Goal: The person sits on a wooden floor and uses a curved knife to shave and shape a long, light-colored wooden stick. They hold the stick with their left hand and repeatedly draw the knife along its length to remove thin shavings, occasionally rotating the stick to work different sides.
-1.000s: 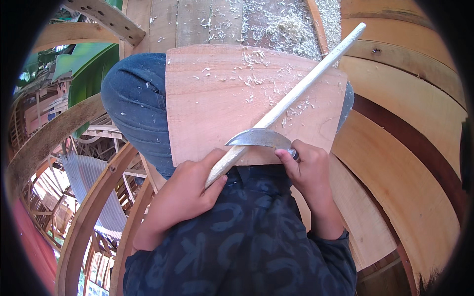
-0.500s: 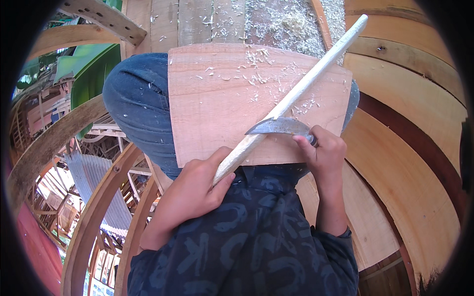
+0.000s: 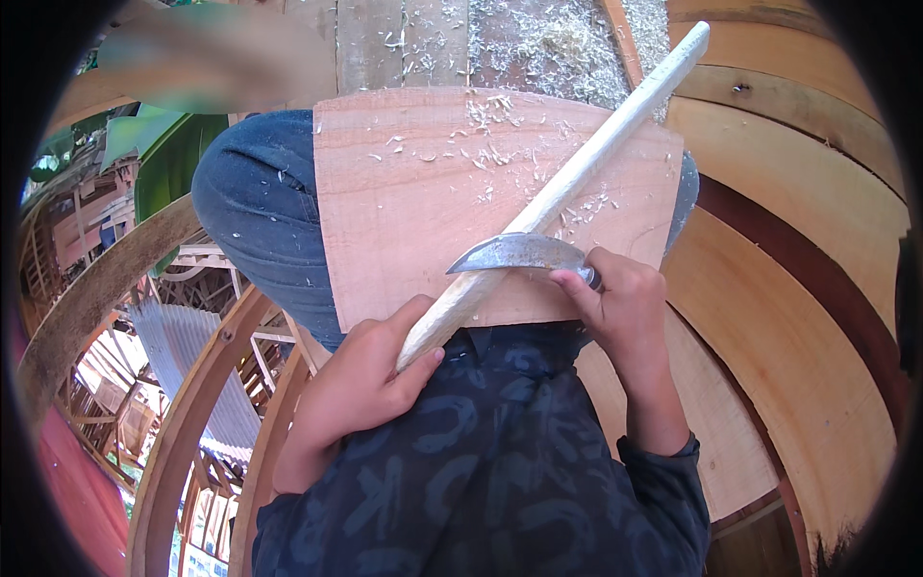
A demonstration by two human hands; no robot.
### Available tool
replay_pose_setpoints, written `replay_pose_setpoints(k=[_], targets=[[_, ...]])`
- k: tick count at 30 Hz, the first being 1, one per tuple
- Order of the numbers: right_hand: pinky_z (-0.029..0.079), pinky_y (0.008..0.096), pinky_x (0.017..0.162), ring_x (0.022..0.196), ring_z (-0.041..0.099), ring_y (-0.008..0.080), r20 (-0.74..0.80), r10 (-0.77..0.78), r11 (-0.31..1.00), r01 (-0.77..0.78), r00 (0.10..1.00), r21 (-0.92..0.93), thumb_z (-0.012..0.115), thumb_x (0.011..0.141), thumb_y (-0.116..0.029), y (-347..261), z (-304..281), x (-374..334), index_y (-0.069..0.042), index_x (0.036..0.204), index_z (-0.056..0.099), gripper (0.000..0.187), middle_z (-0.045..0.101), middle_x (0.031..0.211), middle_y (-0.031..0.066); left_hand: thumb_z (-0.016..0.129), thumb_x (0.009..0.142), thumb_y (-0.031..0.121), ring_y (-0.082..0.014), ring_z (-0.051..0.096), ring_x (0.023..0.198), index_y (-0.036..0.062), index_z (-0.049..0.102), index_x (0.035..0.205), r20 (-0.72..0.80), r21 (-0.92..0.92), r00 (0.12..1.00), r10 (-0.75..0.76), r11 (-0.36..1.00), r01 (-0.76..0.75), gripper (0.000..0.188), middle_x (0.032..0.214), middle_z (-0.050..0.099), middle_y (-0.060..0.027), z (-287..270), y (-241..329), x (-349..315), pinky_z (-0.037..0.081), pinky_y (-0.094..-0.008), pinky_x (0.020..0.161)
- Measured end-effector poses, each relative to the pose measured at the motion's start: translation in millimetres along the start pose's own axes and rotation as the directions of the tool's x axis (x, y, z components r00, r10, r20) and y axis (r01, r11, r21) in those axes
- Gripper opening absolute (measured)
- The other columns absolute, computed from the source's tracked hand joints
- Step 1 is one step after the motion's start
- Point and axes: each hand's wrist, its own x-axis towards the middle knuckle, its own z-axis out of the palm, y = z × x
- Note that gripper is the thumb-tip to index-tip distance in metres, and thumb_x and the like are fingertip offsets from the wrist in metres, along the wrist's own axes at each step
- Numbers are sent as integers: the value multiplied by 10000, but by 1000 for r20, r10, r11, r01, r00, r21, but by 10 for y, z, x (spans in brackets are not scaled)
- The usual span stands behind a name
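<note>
A long pale wooden stick (image 3: 567, 183) slants across my lap from lower left to upper right. My left hand (image 3: 380, 370) is closed round its lower end. In my right hand (image 3: 625, 298) is the handle of a knife with a curved grey blade (image 3: 524, 253); most of the handle is hidden by my fingers. The blade lies across the stick, a little above my left hand, its tip pointing left. Under both, a flat wooden board (image 3: 404, 207) rests over my legs, with several curled shavings (image 3: 495, 111) on it.
Heaps of wood shavings (image 3: 567, 48) cover the plank floor beyond the board. Curving wooden planks (image 3: 798, 279) stand along the right. On the left, wooden ribs (image 3: 197, 394) frame an open gap with a corrugated sheet (image 3: 197, 361) below. Something blurred (image 3: 212, 53) shows at the upper left.
The knife blade has moved down the stick toward my left hand. My left hand and the stick's lower end have shifted slightly left. A blurred shape has come in at upper left.
</note>
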Motion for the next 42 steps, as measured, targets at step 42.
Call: replay_pose_setpoints(k=[42], targets=[[386,356,438,440,506,307,-24,17,999,-18,1000,-26,668,808,-479,173,21,113,-8,599,537,532,484,481,133,563,848,87,-431,609,707,44,510,1115,-110,168,993,-50,983,68,275,701,601,-238,65,115,-47,466,-454,649]])
